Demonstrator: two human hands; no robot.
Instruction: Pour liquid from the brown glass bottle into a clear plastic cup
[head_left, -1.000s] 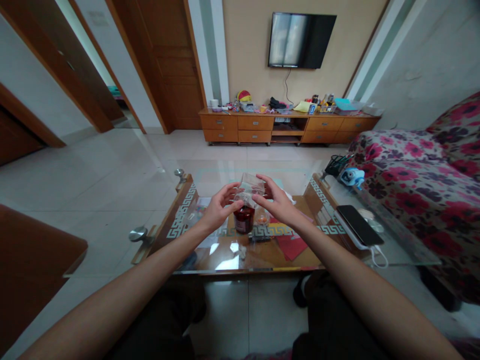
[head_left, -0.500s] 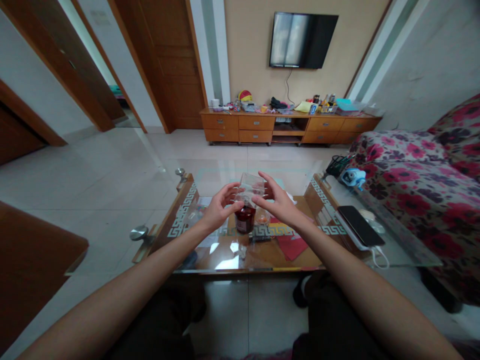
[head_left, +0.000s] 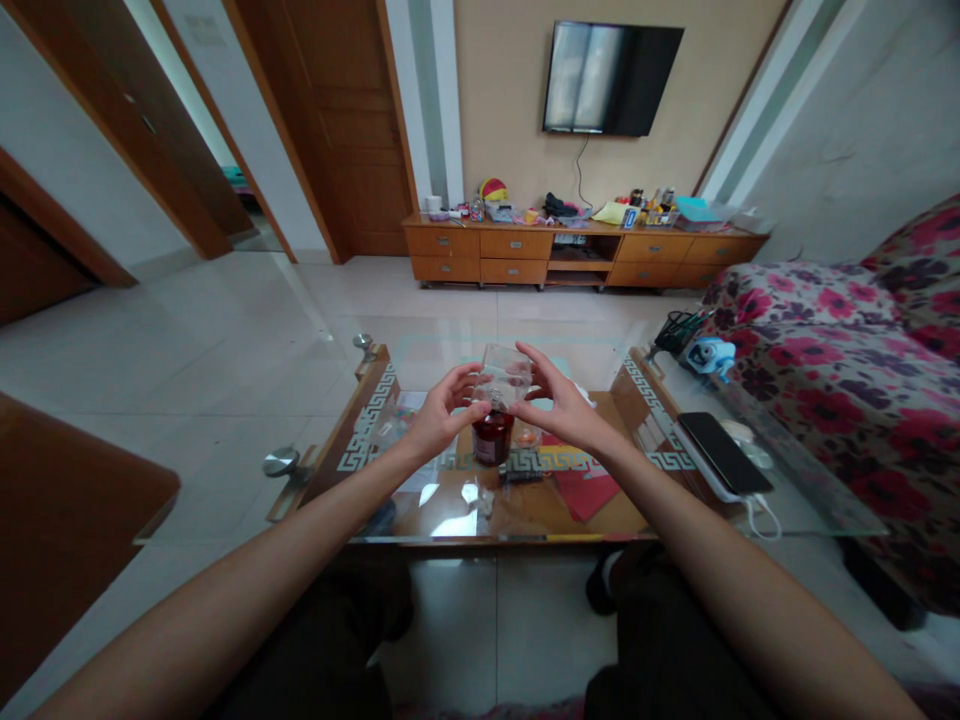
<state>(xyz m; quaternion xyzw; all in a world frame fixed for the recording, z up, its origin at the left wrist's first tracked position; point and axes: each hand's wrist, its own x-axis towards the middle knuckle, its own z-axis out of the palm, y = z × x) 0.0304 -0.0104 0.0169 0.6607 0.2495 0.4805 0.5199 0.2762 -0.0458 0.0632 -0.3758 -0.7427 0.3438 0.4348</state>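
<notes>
A clear, see-through container (head_left: 504, 366) with straight sides is between my hands, over the middle of the glass coffee table (head_left: 420, 520). My left hand (head_left: 448, 410) grips it from the left, thumb at its lower edge and fingers curled around the side. From the right, my right hand (head_left: 559, 398) holds it the same way, with the index finger raised near the top. Directly below the container is a dark red bottle or jar (head_left: 493, 440) with a label on its front. Whether container and bottle touch or are joined I cannot tell.
A black phone (head_left: 724, 452) with a white cable lies at the table's right. Red paper (head_left: 585, 492) and small items show beneath the glass. A blue toy-like object (head_left: 711, 355) stands near the flowered sofa (head_left: 840, 400). Beyond is a cluttered low cabinet (head_left: 517, 255).
The view has shifted very slightly. Both hands stay around the clear container, and the red bottle keeps its place beneath it.
</notes>
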